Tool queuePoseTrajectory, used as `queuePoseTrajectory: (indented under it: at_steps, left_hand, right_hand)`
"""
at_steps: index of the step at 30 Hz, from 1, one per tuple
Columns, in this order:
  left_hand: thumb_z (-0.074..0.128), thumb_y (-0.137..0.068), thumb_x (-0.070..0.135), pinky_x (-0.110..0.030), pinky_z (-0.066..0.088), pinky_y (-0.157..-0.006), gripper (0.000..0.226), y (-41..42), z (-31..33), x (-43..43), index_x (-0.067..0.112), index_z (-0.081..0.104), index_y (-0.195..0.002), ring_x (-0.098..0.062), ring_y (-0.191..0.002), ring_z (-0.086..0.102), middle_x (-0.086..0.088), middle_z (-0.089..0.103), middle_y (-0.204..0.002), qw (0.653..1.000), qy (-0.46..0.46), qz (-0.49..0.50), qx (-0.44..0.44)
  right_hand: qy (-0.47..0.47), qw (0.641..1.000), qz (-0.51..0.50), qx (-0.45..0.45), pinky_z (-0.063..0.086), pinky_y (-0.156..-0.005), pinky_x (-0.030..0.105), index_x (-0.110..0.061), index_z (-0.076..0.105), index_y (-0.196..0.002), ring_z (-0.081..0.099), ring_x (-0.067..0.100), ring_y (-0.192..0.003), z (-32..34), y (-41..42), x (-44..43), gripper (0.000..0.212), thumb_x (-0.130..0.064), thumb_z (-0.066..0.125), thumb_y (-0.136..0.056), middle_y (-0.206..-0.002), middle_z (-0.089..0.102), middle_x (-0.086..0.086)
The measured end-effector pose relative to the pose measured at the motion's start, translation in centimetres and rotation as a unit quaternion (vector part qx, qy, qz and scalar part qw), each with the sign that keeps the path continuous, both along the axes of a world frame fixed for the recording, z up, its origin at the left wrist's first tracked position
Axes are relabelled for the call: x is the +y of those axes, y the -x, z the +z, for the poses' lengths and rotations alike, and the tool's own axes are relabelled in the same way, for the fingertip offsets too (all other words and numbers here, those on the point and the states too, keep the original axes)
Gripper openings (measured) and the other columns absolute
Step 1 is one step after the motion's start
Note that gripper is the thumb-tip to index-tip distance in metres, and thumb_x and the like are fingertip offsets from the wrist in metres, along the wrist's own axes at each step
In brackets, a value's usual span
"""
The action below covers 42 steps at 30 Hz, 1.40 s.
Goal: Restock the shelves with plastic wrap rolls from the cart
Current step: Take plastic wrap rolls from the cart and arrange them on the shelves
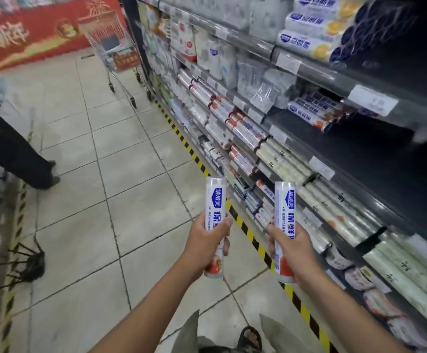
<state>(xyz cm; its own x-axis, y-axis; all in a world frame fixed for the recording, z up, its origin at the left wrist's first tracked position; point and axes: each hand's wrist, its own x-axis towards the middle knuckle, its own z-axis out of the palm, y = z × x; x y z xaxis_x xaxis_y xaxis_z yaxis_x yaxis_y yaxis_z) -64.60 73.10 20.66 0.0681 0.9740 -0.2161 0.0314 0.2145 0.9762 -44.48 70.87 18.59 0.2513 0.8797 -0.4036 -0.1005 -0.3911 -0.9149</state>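
Left grip (pixel 207 242) clamps a first roll (pixel 215 200), right grip (pixel 292 245) a second roll (pixel 285 202), and I judge both have yet to reach the half-bare shelf (pixel 355 146).

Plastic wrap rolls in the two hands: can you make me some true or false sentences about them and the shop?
1. The left hand and the right hand each hold one white plastic wrap roll with a blue label: left roll, right roll. True.
2. The two rolls touch each other. False: they are apart.
3. The silver wire shopping cart is right beside the hands. False: it stands far down the aisle, by the metal shelves.
4. A yellow-and-black striped line runs on the grey tiled floor along the shelves. True.
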Motion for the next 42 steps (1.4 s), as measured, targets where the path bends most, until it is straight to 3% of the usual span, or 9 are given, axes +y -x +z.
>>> queuePoseTrajectory:
  at_steps: [4,10,17,22,27,29,33,37,42]
  left_hand:
    - [0.068,-0.098,0.023,-0.04,0.055,-0.058,0.021,-1.9,-0.5,7.3,0.011,0.054,-0.108,-0.027,-0.056,0.054,-0.008,0.06,-0.075,1.0,-0.003,-0.027,-0.009]
    - [0.067,-0.1,0.021,-0.038,0.053,-0.055,0.026,-4.5,-1.3,18.8,0.003,0.05,-0.108,-0.025,-0.052,0.052,-0.011,0.056,-0.073,0.994,0.0,-0.106,-0.015]
    - [0.069,-0.099,0.022,-0.039,0.053,-0.056,0.019,-5.4,-2.1,32.5,0.011,0.054,-0.102,-0.025,-0.052,0.054,-0.01,0.056,-0.067,0.98,0.029,-0.19,-0.054]
    - [0.07,-0.098,0.03,-0.037,0.052,-0.056,0.023,-6.1,-2.4,39.4,0.013,0.054,-0.099,-0.023,-0.053,0.056,-0.011,0.057,-0.067,0.968,0.07,-0.232,-0.064]
    - [0.071,-0.096,0.034,-0.038,0.057,-0.059,0.028,-6.9,-2.9,44.4,0.012,0.056,-0.106,-0.022,-0.057,0.062,-0.009,0.063,-0.072,0.965,0.072,-0.244,-0.069]
    - [0.071,-0.095,0.035,-0.041,0.058,-0.062,0.031,-7.1,-3.2,46.0,0.012,0.056,-0.109,-0.023,-0.059,0.063,-0.011,0.064,-0.079,0.965,0.067,-0.243,-0.073]
    - [0.069,-0.096,0.038,-0.043,0.06,-0.066,0.033,-7.2,-3.6,48.5,0.013,0.056,-0.113,-0.023,-0.061,0.065,-0.01,0.066,-0.082,0.966,0.073,-0.235,-0.074]
    - [0.059,-0.103,0.033,-0.036,0.058,-0.058,0.025,-7.5,-3.6,50.5,0.013,0.056,-0.117,-0.021,-0.059,0.065,-0.008,0.068,-0.081,0.966,0.105,-0.209,-0.107]
    - [0.052,-0.106,0.036,-0.043,0.061,-0.071,0.023,-7.3,-3.9,52.3,0.026,0.055,-0.126,-0.022,-0.068,0.068,-0.004,0.074,-0.088,0.961,0.13,-0.209,-0.127]
  right_hand:
    - [0.002,1.0,-0.006,-0.003,0.049,-0.052,0.032,-0.012,0.061,-0.102,0.056,0.02,-0.052,0.9,-1.7,5.2,0.019,-0.022,0.073,-0.091,-0.063,0.06,0.008]
    - [0.021,0.997,-0.075,-0.016,0.052,-0.049,0.029,-0.01,0.057,-0.105,0.057,0.016,-0.051,1.1,-3.1,13.3,0.024,-0.022,0.073,-0.091,-0.068,0.061,0.01]
    - [0.032,0.988,-0.145,-0.031,0.056,-0.056,0.032,-0.016,0.057,-0.112,0.063,0.019,-0.056,1.0,-2.5,22.8,0.024,-0.022,0.071,-0.093,-0.072,0.07,0.009]
    - [0.054,0.982,-0.18,-0.019,0.056,-0.06,0.035,-0.022,0.053,-0.122,0.07,0.024,-0.066,1.8,-3.2,28.2,0.023,-0.023,0.058,-0.1,-0.09,0.075,0.013]
    - [0.091,0.97,-0.143,-0.173,0.06,-0.068,0.048,-0.02,0.051,-0.119,0.073,0.029,-0.075,2.1,-7.1,33.9,0.029,-0.033,0.064,-0.096,-0.102,0.072,0.008]
    - [0.106,0.951,-0.091,-0.275,0.058,-0.06,0.037,-0.025,0.051,-0.126,0.07,0.026,-0.076,2.4,-9.0,36.3,0.039,-0.038,0.068,-0.093,-0.112,0.065,0.004]
    - [0.099,0.886,-0.036,-0.451,0.045,-0.076,0.028,-0.019,0.057,-0.138,0.056,0.017,-0.096,2.0,-12.9,41.3,0.055,-0.038,0.073,-0.09,-0.128,0.056,0.006]
    - [0.094,0.863,0.005,-0.497,0.046,-0.078,0.029,-0.018,0.06,-0.132,0.061,0.02,-0.098,0.5,-15.6,45.3,0.052,-0.037,0.077,-0.087,-0.125,0.064,0.007]
    - [0.124,0.832,0.039,-0.539,0.052,-0.093,0.04,-0.026,0.06,-0.127,0.062,0.024,-0.11,-1.6,-17.2,48.0,0.051,-0.042,0.079,-0.083,-0.129,0.065,0.003]
